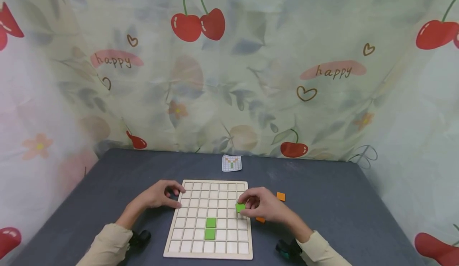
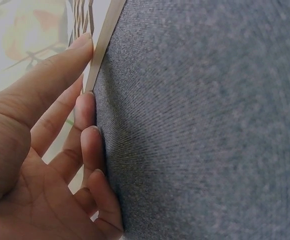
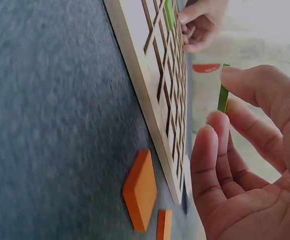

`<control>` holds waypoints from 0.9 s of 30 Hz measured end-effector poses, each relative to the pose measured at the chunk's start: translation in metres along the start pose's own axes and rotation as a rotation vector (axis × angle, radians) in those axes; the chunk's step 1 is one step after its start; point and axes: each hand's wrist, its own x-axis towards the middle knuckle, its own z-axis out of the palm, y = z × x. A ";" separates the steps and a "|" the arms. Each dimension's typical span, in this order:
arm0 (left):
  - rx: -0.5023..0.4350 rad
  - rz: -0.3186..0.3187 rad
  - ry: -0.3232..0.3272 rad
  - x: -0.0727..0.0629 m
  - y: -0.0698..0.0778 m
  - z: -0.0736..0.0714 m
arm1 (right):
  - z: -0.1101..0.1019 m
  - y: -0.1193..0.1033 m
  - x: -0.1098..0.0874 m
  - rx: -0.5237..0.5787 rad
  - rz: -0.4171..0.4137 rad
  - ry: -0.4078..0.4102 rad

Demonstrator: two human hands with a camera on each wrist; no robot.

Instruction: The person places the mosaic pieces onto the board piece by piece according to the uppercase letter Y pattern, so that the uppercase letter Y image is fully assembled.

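Note:
A pale wooden grid board (image 1: 192,212) lies on the dark table, with two green square tiles (image 1: 210,233) one above the other in its cells. My left hand (image 1: 157,196) rests at the board's left edge, thumb and index finger spread along it; in the left wrist view the thumb tip touches the rim (image 2: 103,45). Over the right part of the board, my right hand (image 1: 267,206) pinches another green tile (image 1: 240,208) between thumb and fingertips. The right wrist view shows this green tile (image 3: 223,95) edge-on, raised off the board.
To the right of the board lie an orange tile (image 1: 281,196) and a second orange tile (image 1: 260,220), partly hidden by my right hand. Behind the board sits a small card (image 1: 232,163) printed with a coloured grid pattern. A printed cloth (image 1: 229,79) hangs around the table.

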 end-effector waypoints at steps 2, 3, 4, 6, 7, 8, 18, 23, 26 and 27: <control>0.000 0.003 -0.001 0.000 0.000 0.001 | 0.004 -0.001 0.002 0.014 -0.002 -0.006; -0.001 0.002 -0.001 0.000 0.000 0.001 | 0.005 -0.001 0.003 0.017 -0.005 -0.007; 0.000 0.000 -0.001 0.000 0.000 0.001 | 0.007 -0.001 0.004 0.013 -0.004 -0.007; -0.001 0.008 -0.005 -0.001 0.000 0.001 | 0.010 -0.002 0.005 0.012 -0.005 -0.005; -0.004 0.006 -0.004 -0.001 0.001 0.001 | 0.011 -0.003 0.006 0.008 -0.005 -0.004; -0.008 0.005 -0.004 -0.001 0.001 0.000 | 0.012 -0.003 0.008 0.005 -0.006 -0.002; -0.012 0.002 -0.010 0.000 0.003 0.000 | 0.022 -0.009 0.020 0.022 -0.014 -0.019; -0.008 0.005 -0.010 0.001 0.002 0.000 | 0.029 -0.005 0.026 0.034 -0.040 -0.016; -0.006 0.009 -0.009 0.000 0.003 -0.001 | 0.033 -0.004 0.030 0.032 -0.038 -0.012; -0.005 0.011 -0.009 0.000 0.003 -0.001 | 0.034 -0.004 0.031 0.033 -0.033 -0.013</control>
